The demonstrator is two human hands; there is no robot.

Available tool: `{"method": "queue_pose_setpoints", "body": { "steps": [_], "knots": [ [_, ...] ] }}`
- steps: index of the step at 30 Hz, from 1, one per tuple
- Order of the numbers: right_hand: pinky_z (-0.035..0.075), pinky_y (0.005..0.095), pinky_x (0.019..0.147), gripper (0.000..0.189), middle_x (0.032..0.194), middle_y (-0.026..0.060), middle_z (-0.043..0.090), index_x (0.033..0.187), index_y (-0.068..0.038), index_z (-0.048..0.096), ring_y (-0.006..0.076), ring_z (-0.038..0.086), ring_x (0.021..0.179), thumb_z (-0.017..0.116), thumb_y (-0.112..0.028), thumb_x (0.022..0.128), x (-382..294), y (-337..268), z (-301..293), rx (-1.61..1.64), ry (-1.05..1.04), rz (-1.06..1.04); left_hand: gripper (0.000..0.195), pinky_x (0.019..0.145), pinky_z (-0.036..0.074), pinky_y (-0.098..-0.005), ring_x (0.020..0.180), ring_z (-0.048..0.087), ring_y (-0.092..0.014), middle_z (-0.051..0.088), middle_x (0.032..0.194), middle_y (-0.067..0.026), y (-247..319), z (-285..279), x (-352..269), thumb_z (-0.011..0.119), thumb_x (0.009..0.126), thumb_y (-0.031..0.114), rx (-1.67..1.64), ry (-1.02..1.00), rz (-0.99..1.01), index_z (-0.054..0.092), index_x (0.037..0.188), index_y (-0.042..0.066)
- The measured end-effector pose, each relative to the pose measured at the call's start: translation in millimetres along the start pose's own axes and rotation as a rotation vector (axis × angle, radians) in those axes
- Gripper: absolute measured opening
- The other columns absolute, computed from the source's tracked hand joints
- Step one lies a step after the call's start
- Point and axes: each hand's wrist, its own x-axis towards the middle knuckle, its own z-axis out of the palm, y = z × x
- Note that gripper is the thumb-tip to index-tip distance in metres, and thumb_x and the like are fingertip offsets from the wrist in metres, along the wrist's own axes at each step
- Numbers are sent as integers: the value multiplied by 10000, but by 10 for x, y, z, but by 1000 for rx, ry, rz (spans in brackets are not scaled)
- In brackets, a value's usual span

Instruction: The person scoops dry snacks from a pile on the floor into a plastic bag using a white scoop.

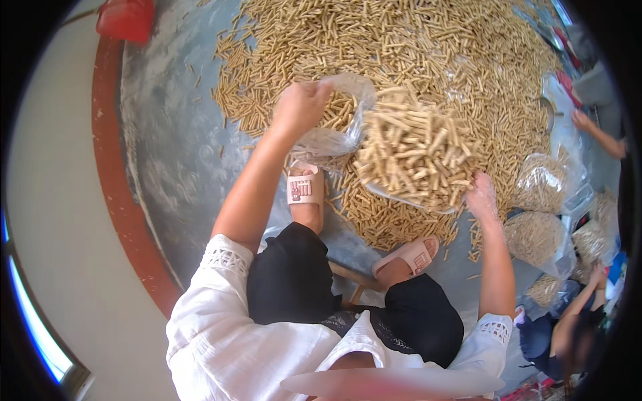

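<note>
My left hand [301, 105] grips the rim of a clear plastic bag [358, 120], its mouth held apart, with tan sticks visible through it. Close on its right, my right hand [481, 198] holds the side of a pale shallow scoop or tray [396, 196]. Heaped on that are short tan sticks [416, 150], slightly blurred; their exact kind cannot be told. The heap hides most of the holder. Beneath and beyond both hands spreads a large pile of the same sticks [391, 45] on the floor.
My sandalled feet [306, 193] stand at the pile's near edge. Filled clear bags [534, 238] sit at the right, near other people's hands [582, 120] and arms. A red dustpan-like object [125, 20] is at the upper left, by the wall [50, 165].
</note>
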Motion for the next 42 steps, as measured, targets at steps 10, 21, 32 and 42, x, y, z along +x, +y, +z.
{"method": "queue_pose_setpoints", "body": {
  "steps": [10, 21, 32, 42],
  "knots": [
    [512, 416, 719, 247, 828, 213, 630, 850, 35, 636, 316, 619, 759, 453, -130, 868, 1155, -1167, 227, -470, -410, -35, 442, 615, 460, -424, 629, 582, -391, 588, 680, -241, -100, -322, -276, 477, 930, 382, -187, -42, 102, 650, 865, -20],
    [530, 372, 699, 167, 824, 142, 669, 853, -27, 676, 266, 664, 793, 548, -120, 801, 601, -3648, -234, -1030, -177, -495, 407, 585, 470, -327, 597, 557, -142, 623, 638, -98, -328, -471, -158, 492, 941, 326, -835, 270, 28, 656, 914, -45],
    [525, 352, 636, 161, 789, 124, 666, 865, -66, 672, 248, 662, 767, 541, -148, 821, 703, -3551, -29, -1249, 10, -621, 322, 413, 239, -201, 455, 328, -13, 397, 534, 85, -283, -994, -587, 513, 939, 281, -1013, 323, 31, 673, 971, 4],
    [478, 435, 619, 266, 747, 169, 636, 827, -34, 619, 344, 615, 699, 456, -231, 900, 158, -2555, -732, -730, 340, -346, 305, 435, 216, -206, 482, 289, -8, 367, 559, 105, -771, -983, -258, 524, 930, 278, -866, 496, -47, 683, 943, 19]
  ]
}}
